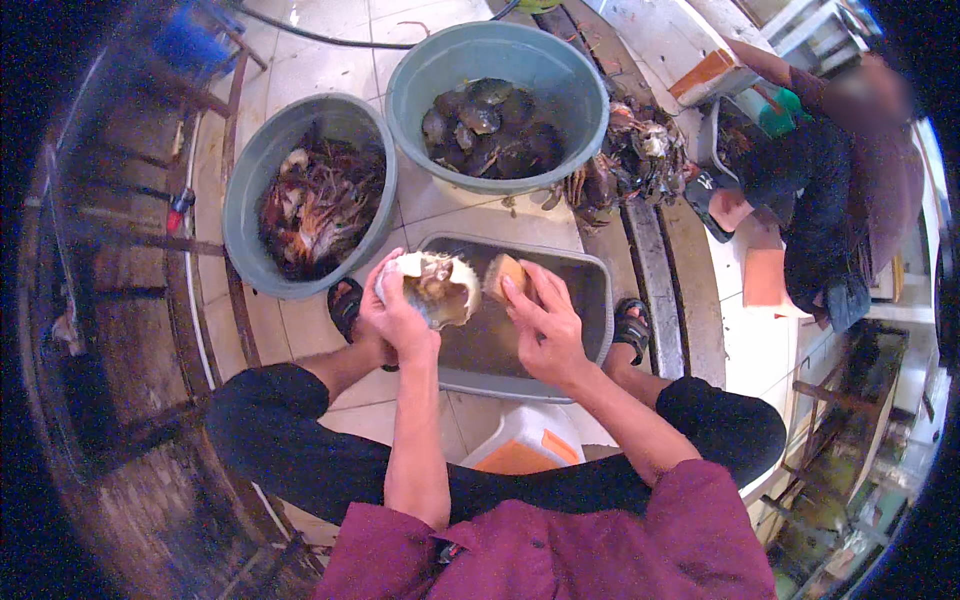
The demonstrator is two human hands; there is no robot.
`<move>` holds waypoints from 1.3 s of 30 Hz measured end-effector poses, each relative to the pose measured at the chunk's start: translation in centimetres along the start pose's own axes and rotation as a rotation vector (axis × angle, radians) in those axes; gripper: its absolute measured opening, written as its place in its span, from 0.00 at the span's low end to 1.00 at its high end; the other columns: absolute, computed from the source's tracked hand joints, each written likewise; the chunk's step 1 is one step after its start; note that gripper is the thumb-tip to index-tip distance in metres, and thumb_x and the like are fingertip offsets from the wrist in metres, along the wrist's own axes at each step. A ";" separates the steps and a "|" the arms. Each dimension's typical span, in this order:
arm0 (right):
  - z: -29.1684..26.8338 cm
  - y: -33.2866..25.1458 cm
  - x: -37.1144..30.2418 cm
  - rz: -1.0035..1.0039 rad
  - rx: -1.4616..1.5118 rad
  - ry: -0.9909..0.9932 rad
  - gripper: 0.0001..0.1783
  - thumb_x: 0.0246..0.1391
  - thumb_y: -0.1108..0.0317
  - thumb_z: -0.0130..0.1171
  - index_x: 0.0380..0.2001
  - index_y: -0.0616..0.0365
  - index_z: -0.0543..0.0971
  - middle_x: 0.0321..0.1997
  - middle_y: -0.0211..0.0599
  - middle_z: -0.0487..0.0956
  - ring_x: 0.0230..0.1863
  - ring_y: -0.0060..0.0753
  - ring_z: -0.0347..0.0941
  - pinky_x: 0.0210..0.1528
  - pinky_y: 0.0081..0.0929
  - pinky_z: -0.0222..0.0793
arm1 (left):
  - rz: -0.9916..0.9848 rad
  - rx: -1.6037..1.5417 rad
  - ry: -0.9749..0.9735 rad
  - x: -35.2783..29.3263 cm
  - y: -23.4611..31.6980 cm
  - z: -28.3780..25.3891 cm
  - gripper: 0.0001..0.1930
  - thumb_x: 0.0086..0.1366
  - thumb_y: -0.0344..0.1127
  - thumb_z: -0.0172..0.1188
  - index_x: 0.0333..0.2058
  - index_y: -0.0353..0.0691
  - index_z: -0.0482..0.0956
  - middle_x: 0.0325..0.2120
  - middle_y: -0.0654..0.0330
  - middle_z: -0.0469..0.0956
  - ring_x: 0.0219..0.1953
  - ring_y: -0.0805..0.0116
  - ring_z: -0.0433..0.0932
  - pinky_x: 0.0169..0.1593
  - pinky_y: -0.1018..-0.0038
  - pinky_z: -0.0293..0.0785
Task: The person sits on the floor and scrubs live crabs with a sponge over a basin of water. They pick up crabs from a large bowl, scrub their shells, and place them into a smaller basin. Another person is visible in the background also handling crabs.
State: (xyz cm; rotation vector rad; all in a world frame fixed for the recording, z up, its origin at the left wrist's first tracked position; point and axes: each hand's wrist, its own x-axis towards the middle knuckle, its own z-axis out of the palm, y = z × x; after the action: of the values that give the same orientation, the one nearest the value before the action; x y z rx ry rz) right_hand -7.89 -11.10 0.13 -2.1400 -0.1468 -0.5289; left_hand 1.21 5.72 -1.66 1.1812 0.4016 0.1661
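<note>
My left hand (pixel 400 322) grips a pale, hollow crab shell (pixel 436 287) by its left side, with the brownish inside facing up. A small brush (pixel 508 274) with a wooden-coloured back is pinched in my right hand (pixel 548 322), just right of the shell; a narrow gap seems to part them. Both hands are above a grey rectangular basin (pixel 520 389) holding murky brownish water. Beyond it, a round grey-blue tub (pixel 405 95) contains several dark shells (pixel 490 120). Reddish crab pieces (pixel 318 215) fill the bottom of another round tub (pixel 240 215) at left.
Crab remains (pixel 640 150) lie heaped on the floor right of the far tub, by a dark drain channel (pixel 655 270). A white and orange stool (pixel 530 440) stands between my legs. At right another person (pixel 850 180) sits low. A dark hose (pixel 320 40) runs behind the tubs.
</note>
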 end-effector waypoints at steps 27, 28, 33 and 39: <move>-4.0 2.7 3.1 -0.457 -0.297 -0.354 0.27 0.44 0.69 0.57 0.53 0.53 0.77 0.56 0.51 0.71 0.55 0.51 0.71 0.59 0.51 0.69 | -0.531 0.092 0.106 0.3 -2.9 0.4 0.09 0.55 0.34 0.62 0.30 0.32 0.81 0.28 0.61 0.80 0.30 0.70 0.78 0.35 0.72 0.74; -3.8 2.0 2.1 -0.580 -0.231 -0.402 0.27 0.44 0.69 0.57 0.53 0.53 0.78 0.56 0.51 0.72 0.55 0.52 0.71 0.58 0.51 0.69 | -0.519 0.162 0.112 -0.5 -2.0 1.5 0.09 0.55 0.34 0.62 0.29 0.32 0.81 0.28 0.61 0.80 0.30 0.70 0.78 0.35 0.72 0.74; -2.9 3.0 1.2 -0.405 -0.314 -0.352 0.29 0.42 0.69 0.58 0.54 0.49 0.78 0.55 0.49 0.72 0.54 0.51 0.71 0.59 0.49 0.69 | -0.508 0.093 0.152 -0.3 -3.6 -0.1 0.09 0.55 0.34 0.62 0.29 0.32 0.82 0.27 0.60 0.80 0.29 0.70 0.78 0.35 0.72 0.74; -2.6 4.5 1.5 -0.287 -0.271 -0.289 0.29 0.41 0.78 0.59 0.52 0.54 0.77 0.55 0.55 0.72 0.53 0.60 0.71 0.56 0.50 0.68 | -0.509 0.082 0.064 -0.6 -4.4 -0.4 0.08 0.58 0.33 0.61 0.32 0.34 0.83 0.29 0.61 0.81 0.32 0.72 0.78 0.37 0.74 0.73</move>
State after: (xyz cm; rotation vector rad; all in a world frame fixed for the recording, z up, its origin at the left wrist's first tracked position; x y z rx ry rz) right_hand -5.99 -15.97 -1.32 -2.4706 -0.5787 -0.4168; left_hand 0.16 4.20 -5.74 1.1202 0.7566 -0.2568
